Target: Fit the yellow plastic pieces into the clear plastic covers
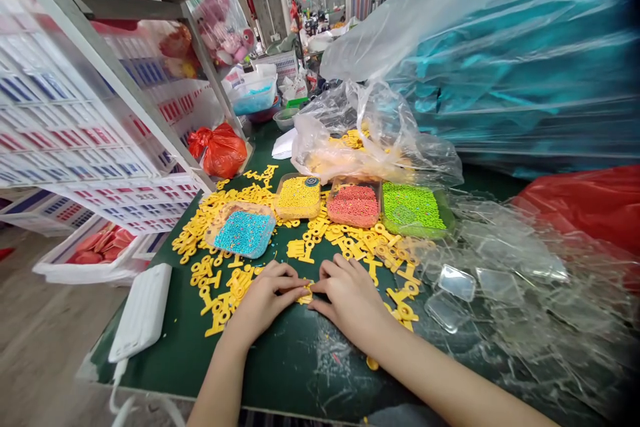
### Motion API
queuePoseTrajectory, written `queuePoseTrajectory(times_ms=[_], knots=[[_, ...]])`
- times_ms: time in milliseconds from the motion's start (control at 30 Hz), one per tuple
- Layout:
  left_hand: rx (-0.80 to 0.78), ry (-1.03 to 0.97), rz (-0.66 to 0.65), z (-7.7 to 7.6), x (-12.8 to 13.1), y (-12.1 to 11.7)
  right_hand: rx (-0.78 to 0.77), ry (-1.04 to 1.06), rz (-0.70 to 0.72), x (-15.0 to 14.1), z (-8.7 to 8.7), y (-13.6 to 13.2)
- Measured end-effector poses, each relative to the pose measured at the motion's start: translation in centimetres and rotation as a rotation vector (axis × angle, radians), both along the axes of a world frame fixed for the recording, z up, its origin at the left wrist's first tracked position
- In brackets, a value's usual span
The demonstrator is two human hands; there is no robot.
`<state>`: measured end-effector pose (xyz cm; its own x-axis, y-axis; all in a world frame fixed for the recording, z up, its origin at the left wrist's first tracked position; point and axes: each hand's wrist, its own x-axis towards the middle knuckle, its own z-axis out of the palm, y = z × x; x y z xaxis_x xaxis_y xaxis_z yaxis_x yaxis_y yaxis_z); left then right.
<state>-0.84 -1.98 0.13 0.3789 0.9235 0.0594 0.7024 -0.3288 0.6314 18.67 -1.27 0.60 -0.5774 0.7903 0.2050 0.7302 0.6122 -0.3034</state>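
Note:
My left hand (265, 299) and my right hand (350, 297) rest on the dark green table (280, 367), fingertips meeting over a small yellow plastic piece (306, 295). Both hands pinch it together. Many more yellow plastic pieces (350, 243) lie scattered just beyond my hands. Behind them stand trays of tiny beads: blue (243, 232), yellow (299, 195), pink-red (354, 204) and green (413, 208).
Clear small plastic lids (456, 282) pile at the right. A clear bag of yellow pieces (370, 140) sits behind the trays, a red bag (223, 150) at left. A white power bank (143, 310) lies on the left edge. White racks (75, 133) fill the left.

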Motion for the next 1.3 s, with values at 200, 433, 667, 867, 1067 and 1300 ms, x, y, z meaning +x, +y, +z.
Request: queuePoseTrajectory(times_ms=[200,433,667,867,1067,1300], knots=[[0.088,-0.049,0.1,-0.2,-0.3,0.0,0.043,0.032,-0.008,0.0,-0.4,0.0],[0.078,0.032,-0.015,-0.3,0.6,0.0,0.055,0.052,-0.037,0.0,-0.6,0.0],[0.094,0.105,-0.006,-0.4,0.9,-0.1,0.004,0.006,-0.047,0.1,-0.1,0.0],[0.159,0.064,0.083,-0.6,0.2,0.1,0.01,0.002,-0.057,0.1,0.0,0.0],[0.123,0.061,0.052,-0.5,0.2,0.0,0.005,0.0,-0.06,0.1,0.1,-0.1],[0.062,0.098,0.02,-0.4,0.7,0.0,-0.02,-0.018,-0.05,0.2,0.4,0.0]])
